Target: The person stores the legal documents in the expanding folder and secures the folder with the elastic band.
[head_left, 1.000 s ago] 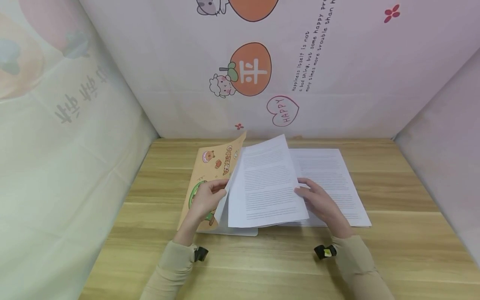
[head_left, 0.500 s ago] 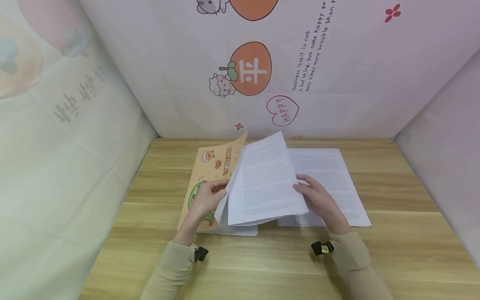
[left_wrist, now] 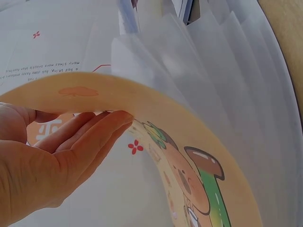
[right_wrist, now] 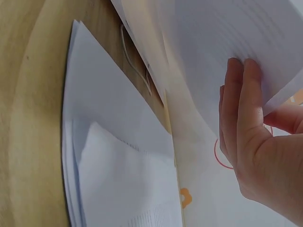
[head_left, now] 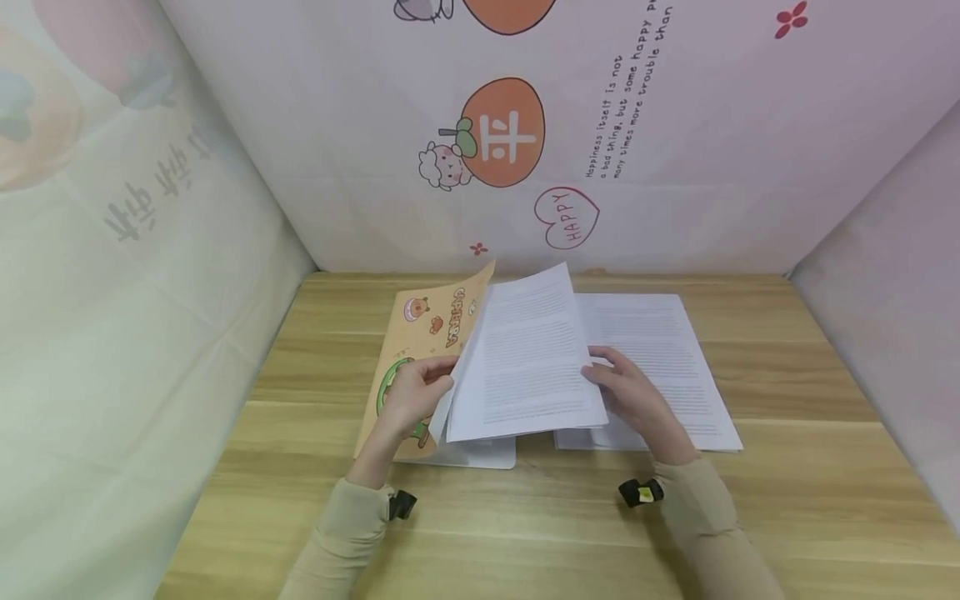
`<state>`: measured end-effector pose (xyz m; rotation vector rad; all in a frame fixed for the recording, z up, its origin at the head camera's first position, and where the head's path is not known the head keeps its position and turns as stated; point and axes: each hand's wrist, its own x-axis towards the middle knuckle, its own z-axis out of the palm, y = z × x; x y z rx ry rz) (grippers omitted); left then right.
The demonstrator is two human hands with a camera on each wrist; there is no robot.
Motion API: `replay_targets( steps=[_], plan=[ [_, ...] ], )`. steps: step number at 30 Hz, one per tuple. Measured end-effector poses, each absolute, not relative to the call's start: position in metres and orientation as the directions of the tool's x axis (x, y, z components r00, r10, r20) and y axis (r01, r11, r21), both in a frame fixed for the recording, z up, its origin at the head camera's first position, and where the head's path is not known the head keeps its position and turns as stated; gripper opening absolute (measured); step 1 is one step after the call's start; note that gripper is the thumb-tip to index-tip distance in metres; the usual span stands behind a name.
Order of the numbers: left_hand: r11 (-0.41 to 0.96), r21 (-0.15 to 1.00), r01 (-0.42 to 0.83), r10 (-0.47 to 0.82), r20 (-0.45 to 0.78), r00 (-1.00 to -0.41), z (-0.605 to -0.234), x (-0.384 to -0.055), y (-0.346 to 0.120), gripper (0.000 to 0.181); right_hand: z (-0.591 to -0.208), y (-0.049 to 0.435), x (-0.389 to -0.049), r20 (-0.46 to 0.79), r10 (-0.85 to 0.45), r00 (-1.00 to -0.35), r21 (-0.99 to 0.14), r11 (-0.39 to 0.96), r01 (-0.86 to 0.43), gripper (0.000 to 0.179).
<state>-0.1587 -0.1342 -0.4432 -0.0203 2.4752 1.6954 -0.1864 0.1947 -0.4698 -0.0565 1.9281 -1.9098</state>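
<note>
My left hand point(head_left: 414, 398) pinches the raised, bent cover of an orange folder point(head_left: 431, 333) printed with cartoon capybaras. In the left wrist view, the cover point(left_wrist: 156, 99) curves over the fingers, and several translucent inner pockets point(left_wrist: 236, 71) fan out behind it. My right hand point(head_left: 630, 396) grips the right edge of some printed sheets point(head_left: 536, 358), thumb on the near face and fingers behind. These sheets are tilted up, with their left edge against the opened folder. How far they reach into a pocket is hidden. In the right wrist view, the fingers point(right_wrist: 244, 104) press the sheets' underside.
A stack of printed paper point(head_left: 675, 367) lies flat on the wooden table point(head_left: 525, 533), right of the folder and partly under the held sheets. Printed fabric walls point(head_left: 360, 167) enclose the table at the back and both sides.
My right hand has shifted slightly left and away from me with the sheets, whose lower left corner now sits further left and higher. The left hand keeps its hold on the cover.
</note>
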Motion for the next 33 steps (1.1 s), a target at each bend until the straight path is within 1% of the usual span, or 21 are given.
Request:
replay_targets(
  steps=[10, 21, 33],
  plan=[
    [0.349, 0.932, -0.100, 0.070, -0.132, -0.989, -0.442, -0.160, -0.133, 0.042, -0.472, 0.184, -0.184, -0.267, -0.375, -0.888, -0.963, 0.078, 0.257, 0.060],
    [0.361, 0.928, -0.099, 0.065, -0.131, -0.989, -0.445, -0.161, -0.133, 0.041, -0.469, 0.186, -0.180, -0.282, -0.401, -0.872, -0.958, 0.174, 0.230, 0.060],
    [0.351, 0.933, -0.080, 0.084, -0.116, -0.990, -0.445, -0.159, -0.135, 0.042, -0.470, 0.176, -0.182, -0.262, -0.415, -0.871, -0.964, 0.146, 0.220, 0.062]
  ],
)
